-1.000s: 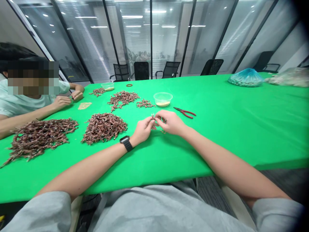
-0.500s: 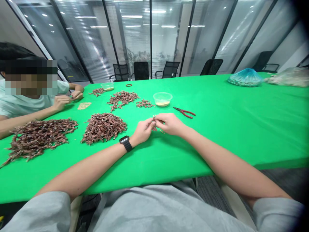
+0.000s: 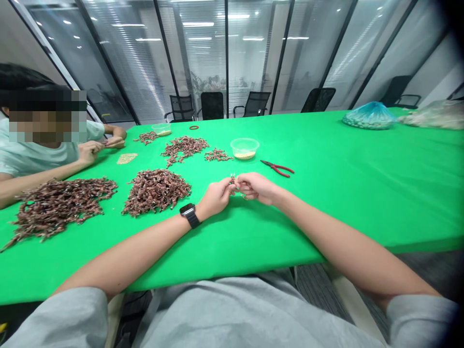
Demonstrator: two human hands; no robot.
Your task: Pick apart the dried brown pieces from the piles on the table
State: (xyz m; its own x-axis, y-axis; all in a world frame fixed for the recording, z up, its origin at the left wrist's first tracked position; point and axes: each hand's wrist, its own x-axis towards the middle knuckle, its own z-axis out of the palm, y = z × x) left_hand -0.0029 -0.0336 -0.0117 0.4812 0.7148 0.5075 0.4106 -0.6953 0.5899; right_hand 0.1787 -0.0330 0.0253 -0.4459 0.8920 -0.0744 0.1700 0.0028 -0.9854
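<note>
A small brown-and-silver piece [image 3: 232, 180] is held above the green table cover [image 3: 326, 217], between the person's 2 hands. The left hand [image 3: 216, 197] pinches it in a narrow grip of thumb and fingertips. The right hand [image 3: 256, 188] closes narrowly on it from the opposite side, with a 2nd tiny piece [image 3: 243, 196] just below its fingers. A black smartwatch [image 3: 189, 215] is worn on the left wrist. Just left of the hands lies a large brown pile of similar pieces [image 3: 155, 192]. Farther along the table stand a clear plastic tub [image 3: 244, 148] with pale granules inside and red-handled pliers [image 3: 276, 168]. At far left, a co-worker's hands [image 3: 90, 152] work near a 2nd large pile [image 3: 60, 208].
</note>
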